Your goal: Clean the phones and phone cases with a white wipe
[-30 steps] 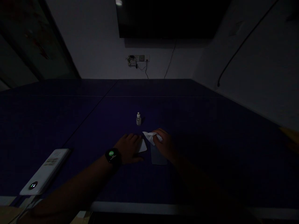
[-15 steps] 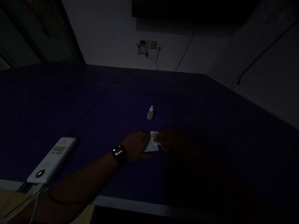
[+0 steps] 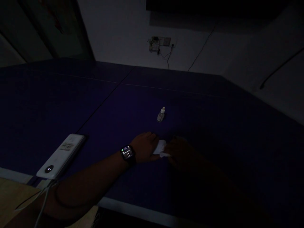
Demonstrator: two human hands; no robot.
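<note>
My left hand, wearing a lit smartwatch, grips the left side of a small flat white object on the dark blue table. Its exact kind cannot be made out in the dim light. My right hand, deep in shadow, pinches a crumpled white tissue against the object's right part. Both hands hide much of the object. Beyond them, a little clear bottle with a white dropper-like top stands upright.
To the left lies a white power bank with a lit round display and white cables at its near end. Wall sockets with plugs sit behind the table. A dark screen hangs above. The room is very dark.
The view has shifted, so everything appears farther right. My right hand and the tissue have slid toward me over the white object. My left hand keeps its hold.
</note>
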